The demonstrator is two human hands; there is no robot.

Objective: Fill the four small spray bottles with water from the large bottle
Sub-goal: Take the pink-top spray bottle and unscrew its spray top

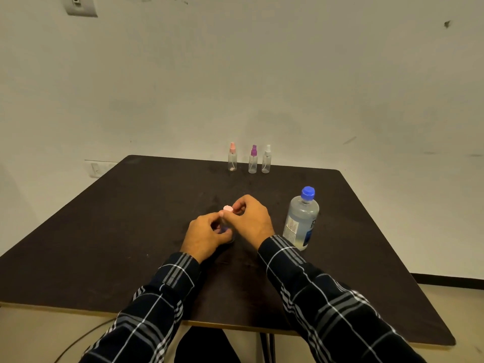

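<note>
Between my hands, a small spray bottle (227, 233) stands mostly hidden: left hand (207, 235) wraps its body, right hand (250, 222) pinches its pink cap (227, 208). Right of my fingers, large bottle (301, 221) capped, holding water. Beyond them, three spray bottles (252, 159) look empty.

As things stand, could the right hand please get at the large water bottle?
Probably yes, once it lets go: the right hand pinches the pink spray top, but the large water bottle stands upright just beside it on the table, nothing between.
</note>
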